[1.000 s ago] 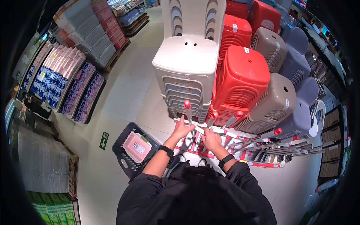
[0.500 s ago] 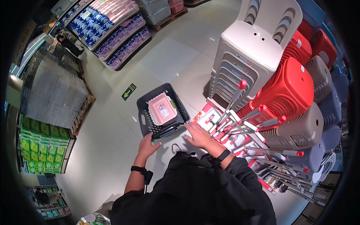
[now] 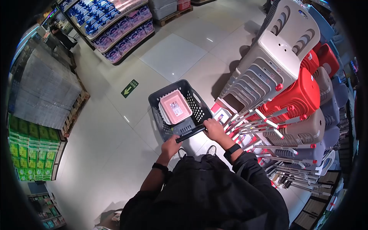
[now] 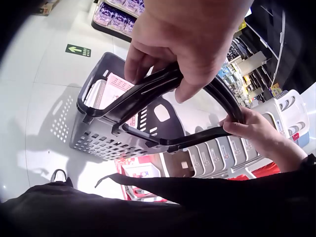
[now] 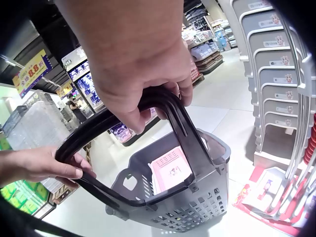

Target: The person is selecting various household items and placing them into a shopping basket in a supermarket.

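Note:
A dark grey shopping basket (image 3: 193, 132) with perforated sides stands on the floor before the person, its black handle (image 3: 190, 134) raised. Inside lies a pink plastic basket (image 3: 184, 100) on a white one. The left hand (image 3: 171, 145) grips one end of the handle and the right hand (image 3: 214, 129) grips the other. In the left wrist view the left hand (image 4: 180, 44) has its fingers curled round the black bar. From the right wrist view, the right hand (image 5: 143, 74) curls over the handle's bend.
Stacked cream chairs (image 3: 283, 53), red stools (image 3: 303, 90) and metal poles with red ends (image 3: 285, 111) stand close at the right. Shelves of packs (image 3: 126, 30) are at the upper left, wrapped boxes (image 3: 46, 86) and green packs (image 3: 34, 149) at the left. Another person (image 3: 61, 36) stands far left.
The hands have left the white part among the poles and now hold the basket's handle, which has been raised. The view has swung left, toward the basket.

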The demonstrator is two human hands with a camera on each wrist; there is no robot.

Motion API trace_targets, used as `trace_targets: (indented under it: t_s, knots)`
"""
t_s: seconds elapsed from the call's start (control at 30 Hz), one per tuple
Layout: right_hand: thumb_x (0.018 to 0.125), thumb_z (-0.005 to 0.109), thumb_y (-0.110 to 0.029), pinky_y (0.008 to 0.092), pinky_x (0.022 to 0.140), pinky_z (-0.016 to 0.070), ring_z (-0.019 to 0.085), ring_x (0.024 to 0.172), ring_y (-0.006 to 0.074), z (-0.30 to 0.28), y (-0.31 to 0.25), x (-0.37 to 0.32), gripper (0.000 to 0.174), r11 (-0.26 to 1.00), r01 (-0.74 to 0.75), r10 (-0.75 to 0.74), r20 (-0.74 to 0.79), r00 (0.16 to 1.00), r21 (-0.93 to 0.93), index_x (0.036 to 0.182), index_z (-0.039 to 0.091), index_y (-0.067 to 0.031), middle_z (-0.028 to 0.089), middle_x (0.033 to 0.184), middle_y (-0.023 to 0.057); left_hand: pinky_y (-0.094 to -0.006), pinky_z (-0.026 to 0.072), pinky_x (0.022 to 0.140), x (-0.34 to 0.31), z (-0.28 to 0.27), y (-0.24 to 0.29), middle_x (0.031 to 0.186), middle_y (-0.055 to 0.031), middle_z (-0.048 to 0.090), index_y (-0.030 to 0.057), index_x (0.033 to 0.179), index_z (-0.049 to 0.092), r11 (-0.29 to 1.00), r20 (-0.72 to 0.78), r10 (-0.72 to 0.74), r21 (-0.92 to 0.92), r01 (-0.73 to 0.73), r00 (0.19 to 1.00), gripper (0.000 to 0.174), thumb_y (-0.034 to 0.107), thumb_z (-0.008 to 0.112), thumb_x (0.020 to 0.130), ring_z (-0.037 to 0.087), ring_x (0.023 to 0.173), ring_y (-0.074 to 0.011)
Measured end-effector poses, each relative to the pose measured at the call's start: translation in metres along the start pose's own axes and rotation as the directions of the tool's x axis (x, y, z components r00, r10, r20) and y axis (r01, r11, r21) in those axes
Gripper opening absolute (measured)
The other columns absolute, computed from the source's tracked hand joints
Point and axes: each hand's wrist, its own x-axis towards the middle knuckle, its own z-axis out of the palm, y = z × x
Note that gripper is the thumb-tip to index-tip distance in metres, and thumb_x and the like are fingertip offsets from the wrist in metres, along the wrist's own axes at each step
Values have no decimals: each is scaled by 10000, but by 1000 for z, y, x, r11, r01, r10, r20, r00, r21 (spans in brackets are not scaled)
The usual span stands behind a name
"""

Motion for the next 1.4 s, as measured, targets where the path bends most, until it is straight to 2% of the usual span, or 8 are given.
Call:
trace_targets:
  t_s: [0.27, 0.53, 0.7, 0.8, 0.87, 0.97, 1.1, 1.4]
  knots:
    - [762, 706, -217, 428, 735, 495, 601, 857, 314, 11, -21, 0, 248, 997, -72, 73, 17, 997, -34, 893, 549, -77, 585, 863, 108, -414, 518, 798, 21, -21, -21, 976, -101, 692, 186, 1117, 590, 998, -35, 55, 0, -55, 998, 336, 259, 662, 797, 654, 948, -326]
    - [797, 697, -250, 451, 726, 474, 596, 830, 328, 30, -36, 14, 280, 994, 45, -44, -6, 999, 98, 886, 523, -49, 610, 819, 138, -449, 523, 781, 53, -53, -39, 970, -117, 690, 170, 1108, 581, 997, -198, 58, -32, -65, 979, 319, 214, 656, 801, 656, 933, -348]
    - [810, 680, -251, 442, 713, 459, 594, 835, 328, 44, -47, 28, 261, 993, -12, 17, -41, 999, 118, 878, 526, -51, 610, 826, 134, -431, 546, 685, 84, -72, -53, 867, -169, 680, 122, 1069, 587, 927, -296, 365, 25, -374, 883, 259, 112, 646, 816, 663, 825, -382]
    - [817, 676, -265, 437, 713, 455, 592, 832, 320, 42, -52, 36, 272, 994, -46, 54, -81, 995, 100, 891, 522, -53, 602, 836, 126, -434, 545, 686, 106, -80, -56, 863, -167, 679, 123, 1064, 591, 887, -293, 448, 23, -462, 845, 273, 102, 660, 801, 663, 825, -381]
    - [811, 677, -255, 436, 710, 454, 591, 829, 316, 42, -55, 42, 267, 992, -82, 89, -78, 993, 94, 894, 521, -56, 599, 833, 121, -440, 541, 698, 119, -85, -56, 888, -169, 678, 125, 1057, 597, 874, -262, 467, -11, -486, 845, 279, 92, 668, 788, 662, 841, -380]
    - [795, 680, -229, 432, 707, 451, 589, 829, 309, 49, -62, 53, 256, 987, -136, 144, -90, 986, 85, 898, 516, -62, 593, 831, 113, -444, 524, 765, 132, -97, -56, 975, -140, 676, 139, 1070, 598, 953, -146, 291, -36, -299, 946, 277, 125, 651, 798, 650, 922, -369]
    - [733, 669, -130, 414, 703, 441, 578, 826, 296, 47, -64, 68, 235, 968, -247, 250, -173, 953, 34, 895, 509, -74, 563, 814, 100, -436, 511, 802, 156, -108, -48, 1015, -130, 669, 149, 1069, 603, 971, 29, 241, -11, -240, 970, 268, 181, 643, 806, 637, 972, -352]
    - [739, 595, -67, 427, 661, 457, 595, 778, 311, 47, -66, 96, 163, 923, -385, 368, -280, 887, -6, 877, 509, -68, 568, 795, 109, -430, 514, 782, 196, -131, -29, 1030, -98, 670, 153, 1038, 617, 953, 125, 301, 9, -304, 945, 236, 189, 644, 806, 638, 964, -340]
